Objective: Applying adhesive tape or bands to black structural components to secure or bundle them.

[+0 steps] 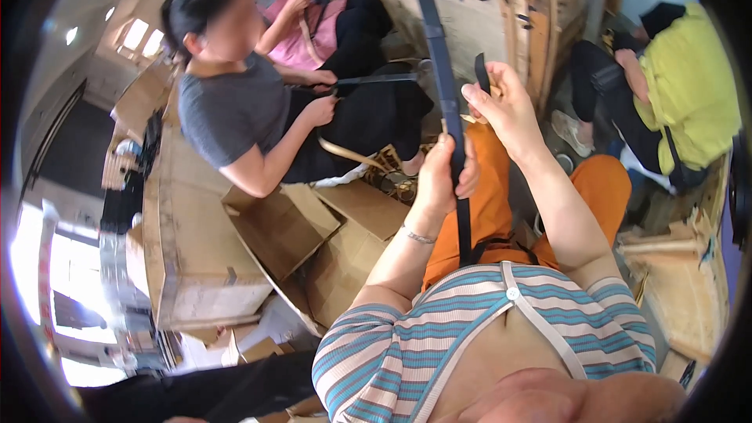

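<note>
The left hand is closed around a long dark webbing strap, fingers wrapped over its flat face and thumb behind, at about mid-length of the visible run. Above this grip the strap rises straight and taut toward the top of the wooden crate; below it the strap drops down over the orange trousers toward the waist. The right hand, just above and to the outer side of the left, pinches a short dark strap end between thumb and fingers, the end standing upright above the knuckles. Whether this end belongs to the same strap cannot be told. Assessment: the strap appears light, flat and fully limp, holding a line only under tension; the weave should give fair friction and it is not fragile. The best hold looks to be flat across the width, close to the point being worked, to prevent twisting. Beyond the grips, a seated person in a grey shirt handles another dark strap with a tan strap trailing below. A person in a yellow top sits on the outer right side. Flattened cardboard boxes lie to the left of the lower strap run.
</note>
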{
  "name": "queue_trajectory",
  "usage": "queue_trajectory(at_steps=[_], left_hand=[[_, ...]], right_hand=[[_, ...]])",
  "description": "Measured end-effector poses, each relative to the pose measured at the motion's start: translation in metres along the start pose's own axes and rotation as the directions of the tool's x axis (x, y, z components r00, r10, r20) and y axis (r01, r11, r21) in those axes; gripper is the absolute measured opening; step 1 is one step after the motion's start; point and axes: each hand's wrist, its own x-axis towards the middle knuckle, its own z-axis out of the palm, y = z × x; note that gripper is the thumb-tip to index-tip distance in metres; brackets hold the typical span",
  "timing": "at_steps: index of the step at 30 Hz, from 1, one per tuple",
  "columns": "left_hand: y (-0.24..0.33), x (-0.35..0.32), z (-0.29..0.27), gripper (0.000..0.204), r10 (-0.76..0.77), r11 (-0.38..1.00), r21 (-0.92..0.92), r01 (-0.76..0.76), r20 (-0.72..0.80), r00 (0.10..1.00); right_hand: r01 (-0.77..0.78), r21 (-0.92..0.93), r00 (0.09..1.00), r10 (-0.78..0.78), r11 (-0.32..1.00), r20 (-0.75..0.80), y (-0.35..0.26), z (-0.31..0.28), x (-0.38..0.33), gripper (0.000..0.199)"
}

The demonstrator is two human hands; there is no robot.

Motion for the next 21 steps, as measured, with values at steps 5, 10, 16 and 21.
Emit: queue_trajectory(at_steps=[5,10,16,21], left_hand=[[-0.004,-0.012,-0.006,0.039,0.113,0.972,0.228,-0.052,-0.263,0.958],[-0.001,-0.050,-0.012,0.037,0.097,0.995,0.037,-0.090,-0.279,0.955],[-0.004,-0.056,-0.015,0.039,0.206,0.978,0.077,-0.191,-0.306,0.930],[-0.009,-0.058,-0.019,0.039,0.284,0.953,0.195,-0.232,-0.303,0.910]], right_hand=[[0.118,-0.021,0.992,-0.117,0.993,0.041,0.010,0.040,-0.010,0.056],[0.131,-0.118,0.986,-0.117,0.984,0.123,0.029,0.051,-0.028,0.050],[0.157,-0.145,0.975,-0.130,0.977,0.183,0.031,0.066,-0.029,0.049],[0.309,-0.316,0.942,-0.242,0.897,0.234,0.029,0.073,-0.035,0.048]])
